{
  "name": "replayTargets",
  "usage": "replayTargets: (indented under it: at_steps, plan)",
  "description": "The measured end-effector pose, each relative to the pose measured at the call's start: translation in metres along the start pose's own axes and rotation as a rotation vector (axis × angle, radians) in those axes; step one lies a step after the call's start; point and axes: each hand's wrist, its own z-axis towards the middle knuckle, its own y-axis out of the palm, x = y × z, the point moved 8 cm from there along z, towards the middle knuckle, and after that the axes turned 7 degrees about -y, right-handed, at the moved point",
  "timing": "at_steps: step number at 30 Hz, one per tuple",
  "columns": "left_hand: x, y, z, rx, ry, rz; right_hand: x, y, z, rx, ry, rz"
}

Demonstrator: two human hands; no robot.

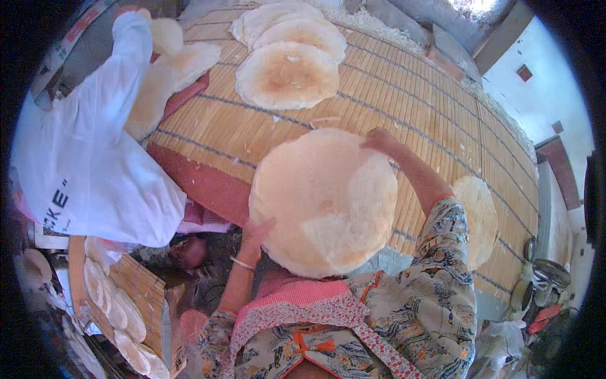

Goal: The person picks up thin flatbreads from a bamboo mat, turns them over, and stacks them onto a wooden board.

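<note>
A large round flatbread [322, 184], pale with lightly browned patches, is between my hands, close to my apron [293, 303]. My right hand [381, 141] pinches its far right edge. At its near left edge, my left hand [257, 237] holds the rim, one digit lying over the top surface; the fingers beneath are hidden. Under the bread's far part is a slatted bamboo mat [440, 137]. Overlapping flatbreads [289, 76] rest on the mat farther away, and one more flatbread [475, 222] lies beyond my right forearm.
At left, a person in a white top [99, 156] leans over more flatbreads [151, 97]. A lower mat-covered surface [147, 279] carries several thin breads [113, 303]. Crumbs line the big mat's far edge. Wheels [551, 273] and a plastic bag [504, 341] are at lower right.
</note>
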Motion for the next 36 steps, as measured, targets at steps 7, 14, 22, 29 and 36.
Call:
replayTargets:
  at_steps: [7,14,22,29,36]
  plan:
    - [-0.001,0.006,0.001,0.19,-0.062,-0.027,0.052,0.004,0.085,0.202,0.578,0.579]
    - [-0.002,0.009,0.004,0.266,-0.191,0.027,0.032,0.048,0.148,0.524,0.63,1.174]
    - [-0.004,0.008,0.006,0.284,-0.206,-0.044,0.02,0.068,0.177,0.604,0.66,1.464]
    - [0.0,0.007,0.006,0.347,-0.196,0.017,0.027,0.084,0.198,0.516,0.488,1.224]
    - [0.006,0.012,0.006,0.249,-0.13,-0.023,0.079,0.006,0.193,0.827,0.272,0.866]
